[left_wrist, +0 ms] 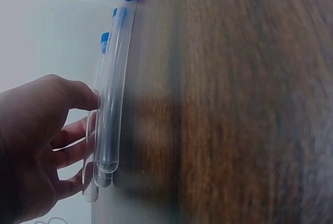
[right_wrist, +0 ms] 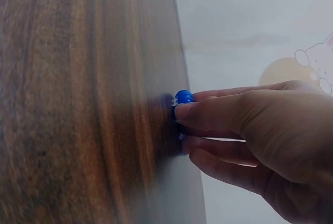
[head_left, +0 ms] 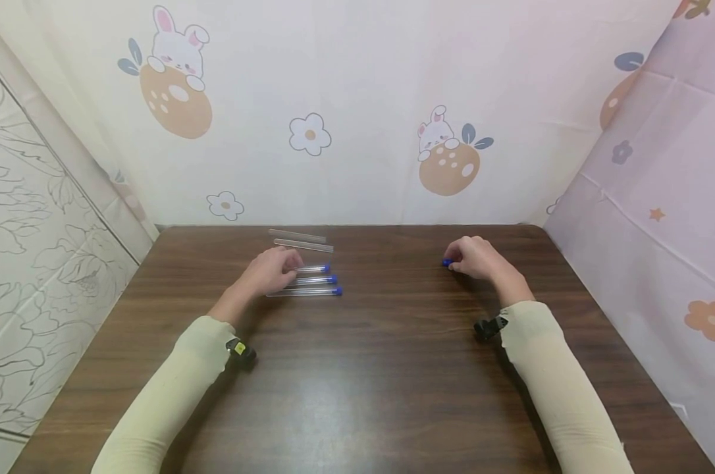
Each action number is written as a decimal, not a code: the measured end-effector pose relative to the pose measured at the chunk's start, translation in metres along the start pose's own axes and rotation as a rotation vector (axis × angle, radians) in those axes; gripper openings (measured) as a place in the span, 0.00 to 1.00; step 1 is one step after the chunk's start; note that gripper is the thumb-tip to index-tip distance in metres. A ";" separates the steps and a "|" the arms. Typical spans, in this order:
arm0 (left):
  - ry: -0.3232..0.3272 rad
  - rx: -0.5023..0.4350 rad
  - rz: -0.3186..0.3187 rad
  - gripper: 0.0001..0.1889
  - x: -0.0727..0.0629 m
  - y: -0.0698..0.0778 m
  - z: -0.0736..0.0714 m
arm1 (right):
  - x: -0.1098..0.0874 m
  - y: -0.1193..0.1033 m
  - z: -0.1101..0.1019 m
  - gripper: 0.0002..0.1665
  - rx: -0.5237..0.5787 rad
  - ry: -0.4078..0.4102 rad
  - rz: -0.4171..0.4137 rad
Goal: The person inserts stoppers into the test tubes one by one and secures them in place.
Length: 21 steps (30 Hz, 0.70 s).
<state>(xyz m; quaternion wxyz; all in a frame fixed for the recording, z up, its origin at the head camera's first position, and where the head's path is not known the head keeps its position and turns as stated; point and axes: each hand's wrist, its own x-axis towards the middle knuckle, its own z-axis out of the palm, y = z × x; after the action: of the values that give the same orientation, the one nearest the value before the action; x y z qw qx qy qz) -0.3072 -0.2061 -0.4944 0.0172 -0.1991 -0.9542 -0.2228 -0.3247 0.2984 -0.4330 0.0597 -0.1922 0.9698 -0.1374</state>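
Three clear test tubes with blue caps lie side by side on the table, the nearest test tube [head_left: 307,291] lowest in the head view. My left hand [head_left: 272,270] has its thumb and fingertips around the farthest capped test tube [head_left: 312,268]. In the left wrist view that test tube [left_wrist: 89,172] sits behind the other two, against the thumb and fingers. Two test tubes without caps [head_left: 304,245] lie just beyond the left hand. Away to the right, my right hand [head_left: 476,257] pinches a small blue cap [right_wrist: 184,97] close to the tabletop, between thumb and fingers.
The brown wooden table [head_left: 357,368] ends at a printed curtain [head_left: 369,171] along the back. Similar cloth hangs close on the right side, and a panel with line-drawn flowers [head_left: 37,250] stands at the left. Each wrist carries a small black camera [head_left: 245,355].
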 end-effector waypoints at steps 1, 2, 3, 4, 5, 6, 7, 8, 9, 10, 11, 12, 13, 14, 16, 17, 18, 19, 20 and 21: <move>-0.006 0.001 -0.004 0.13 0.002 -0.003 0.002 | 0.000 0.000 0.000 0.10 -0.001 0.001 -0.001; 0.001 0.004 0.010 0.13 0.004 -0.009 0.007 | 0.000 0.000 0.000 0.10 -0.003 0.001 -0.002; -0.009 -0.004 0.002 0.13 0.004 -0.008 0.006 | 0.000 0.000 0.000 0.10 -0.003 0.001 -0.002; -0.020 -0.005 0.001 0.13 0.004 -0.007 0.005 | 0.000 0.000 0.000 0.09 -0.003 0.002 -0.003; -0.024 -0.011 -0.005 0.13 0.004 -0.007 0.005 | 0.001 0.000 0.000 0.09 -0.003 0.002 -0.002; -0.029 -0.011 -0.013 0.13 0.004 -0.006 0.005 | 0.001 0.000 0.001 0.09 -0.003 0.002 -0.002; -0.027 -0.007 -0.013 0.13 0.006 -0.010 0.007 | 0.001 0.000 0.001 0.09 -0.003 0.002 -0.002; -0.023 0.001 -0.012 0.13 0.007 -0.013 0.010 | 0.001 0.000 0.001 0.09 -0.004 0.003 -0.003; -0.029 0.009 -0.026 0.13 0.008 -0.013 0.010 | 0.001 0.000 0.001 0.09 -0.005 0.003 -0.003; -0.026 0.020 -0.026 0.13 0.009 -0.015 0.013 | 0.001 0.000 0.001 0.09 -0.005 0.003 -0.004; -0.022 0.029 -0.026 0.13 0.010 -0.018 0.015 | 0.001 0.000 0.001 0.09 -0.006 0.004 -0.003; -0.022 0.036 -0.025 0.13 0.010 -0.019 0.016 | 0.001 0.000 0.002 0.09 -0.006 0.006 -0.003; -0.021 0.040 -0.025 0.13 0.011 -0.020 0.017 | 0.000 0.001 0.002 0.09 -0.006 0.007 -0.001; -0.018 0.045 -0.024 0.13 0.011 -0.022 0.018 | 0.000 0.001 0.002 0.09 -0.005 0.008 0.000; -0.012 0.046 -0.027 0.13 0.012 -0.024 0.020 | 0.000 0.001 0.002 0.09 -0.001 0.012 0.003; -0.008 0.048 -0.028 0.13 0.012 -0.025 0.020 | 0.000 0.002 0.003 0.09 0.001 0.013 0.005; -0.005 0.048 -0.029 0.13 0.012 -0.025 0.021 | 0.000 0.001 0.002 0.09 0.004 0.013 0.006; -0.002 0.050 -0.028 0.13 0.012 -0.026 0.021 | 0.000 0.001 0.002 0.09 0.005 0.013 0.007; 0.001 0.050 -0.027 0.13 0.013 -0.026 0.022 | 0.000 0.001 0.002 0.09 0.007 0.012 0.008; 0.003 0.052 -0.027 0.12 0.013 -0.026 0.022 | 0.000 0.001 0.002 0.09 0.008 0.011 0.010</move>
<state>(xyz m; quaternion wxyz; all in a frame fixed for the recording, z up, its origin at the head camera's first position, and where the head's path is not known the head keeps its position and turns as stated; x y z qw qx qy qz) -0.3279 -0.2133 -0.5239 0.0208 -0.1854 -0.9622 -0.1986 -0.3246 0.2991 -0.4350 0.0561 -0.1864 0.9705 -0.1421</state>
